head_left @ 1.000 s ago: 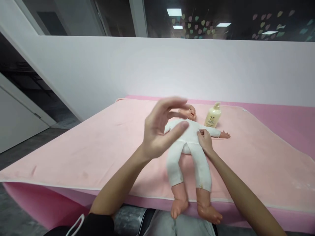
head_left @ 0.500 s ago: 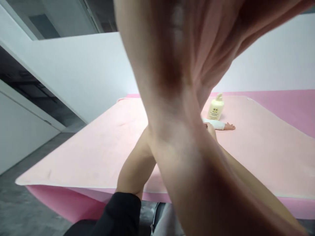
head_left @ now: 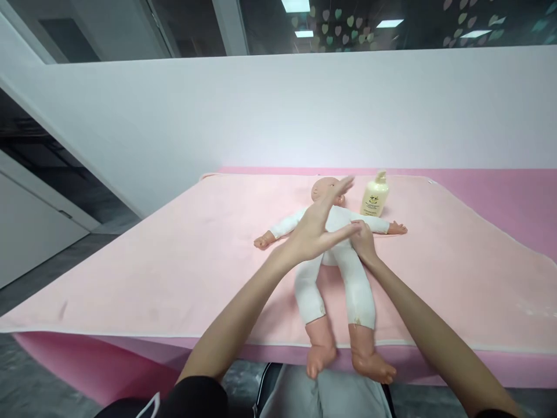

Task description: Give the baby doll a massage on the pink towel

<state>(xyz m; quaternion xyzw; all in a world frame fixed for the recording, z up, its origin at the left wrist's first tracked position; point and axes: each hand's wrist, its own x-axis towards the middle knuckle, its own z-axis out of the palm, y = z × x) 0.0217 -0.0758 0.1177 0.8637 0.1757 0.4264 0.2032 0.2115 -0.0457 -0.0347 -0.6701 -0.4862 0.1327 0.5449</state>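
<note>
In the head view, the doll lies face-up on the pink-covered tabletop, its long axis running away from the person, head at the far end and feet reaching over the near edge. The left hand is in front of its chest, grip empty, thumb and fingers spread apart, whether touching I cannot tell. The right hand seems the nearer, fingers curled at the doll's side below its outstretched arm, though whether they clamp anything cannot be told.
</note>
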